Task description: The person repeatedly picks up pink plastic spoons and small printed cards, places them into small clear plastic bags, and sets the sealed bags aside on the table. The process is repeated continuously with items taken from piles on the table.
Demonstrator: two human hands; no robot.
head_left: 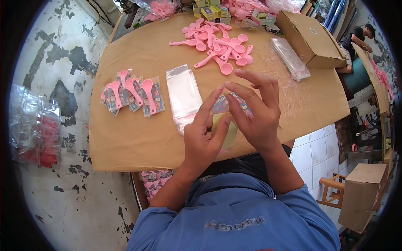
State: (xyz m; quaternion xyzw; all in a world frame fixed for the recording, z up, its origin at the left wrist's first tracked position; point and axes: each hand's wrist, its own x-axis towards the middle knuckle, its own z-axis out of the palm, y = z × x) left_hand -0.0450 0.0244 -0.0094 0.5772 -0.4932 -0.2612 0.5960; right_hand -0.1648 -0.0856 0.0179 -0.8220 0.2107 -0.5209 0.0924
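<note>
held left hand (204, 138) and right hand (260, 117) curled above printed cards (220, 106), narrow at fingertips; could not tell whether pinching anything. stacked clear plastic sleeves (182, 90) beside left hand, judged handy for reach.

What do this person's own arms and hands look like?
They're ordinary human arms, with no machine parts. The left hand and right hand are bare, five-fingered, with no gloves to be seen. The forearms are uncovered too, with no watch visible. Short blue sleeves cover the upper arms, part of a blue shirt.
</note>
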